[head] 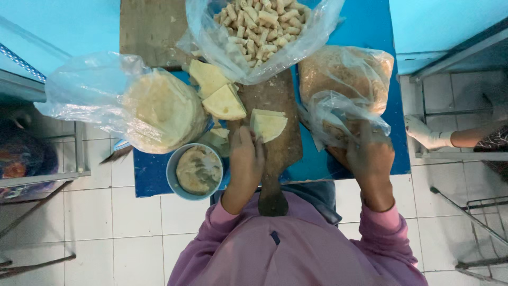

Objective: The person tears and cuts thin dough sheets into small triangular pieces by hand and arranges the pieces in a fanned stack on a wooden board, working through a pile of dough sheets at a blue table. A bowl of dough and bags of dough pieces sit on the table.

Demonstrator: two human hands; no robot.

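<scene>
My left hand (244, 161) rests on a wooden cutting board (280, 106), its fingertips touching a pale folded wrapper piece (269, 125). My right hand (369, 156) reaches into a clear plastic bag of brownish filling (346, 79) at the right of the board. More triangular wrapper pieces (222, 95) lie at the board's left edge. A clear bag of round flat wrappers (159, 108) sits to the left. At the top, an open bag holds several small finished rolls (262, 26).
A light blue bowl of beige paste (197, 170) stands on the blue table (153, 169) by my left wrist. Another person's gloved hand (426, 135) shows at the right edge. Metal shelf frames stand on both sides over a white tiled floor (106, 222).
</scene>
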